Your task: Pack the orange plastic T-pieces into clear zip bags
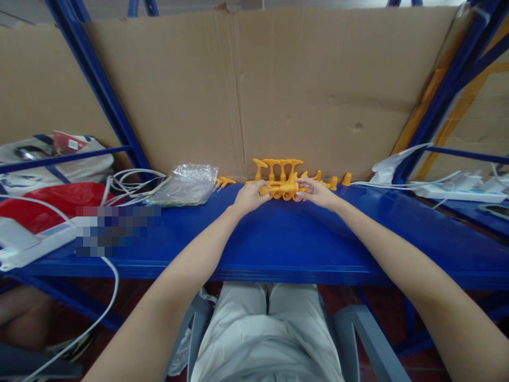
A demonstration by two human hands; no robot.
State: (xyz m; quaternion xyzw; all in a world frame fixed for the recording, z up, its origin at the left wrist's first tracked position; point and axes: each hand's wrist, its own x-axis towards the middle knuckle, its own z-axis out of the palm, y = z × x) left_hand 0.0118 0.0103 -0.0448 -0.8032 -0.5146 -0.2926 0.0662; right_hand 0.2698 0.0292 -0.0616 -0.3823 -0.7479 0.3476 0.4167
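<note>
An orange plastic assembly point(283, 190) with several round wheel-like parts lies on the blue shelf point(278, 239) near the cardboard backing. My left hand point(249, 196) grips its left end with curled fingers. At the right end, my right hand point(318, 192) pinches the same piece. Behind the assembly stand several orange T-shaped pieces point(278, 167) in a row, and small orange cone pieces point(338, 180) sit to the right. One loose orange piece point(225, 182) lies to the left.
A crumpled clear plastic bag point(185, 183) and coiled white cables point(131, 183) lie left of the hands. A red bag point(55, 199) and white box point(24, 241) sit farther left. A white power strip point(449, 190) lies right. Cardboard point(298, 90) backs the shelf.
</note>
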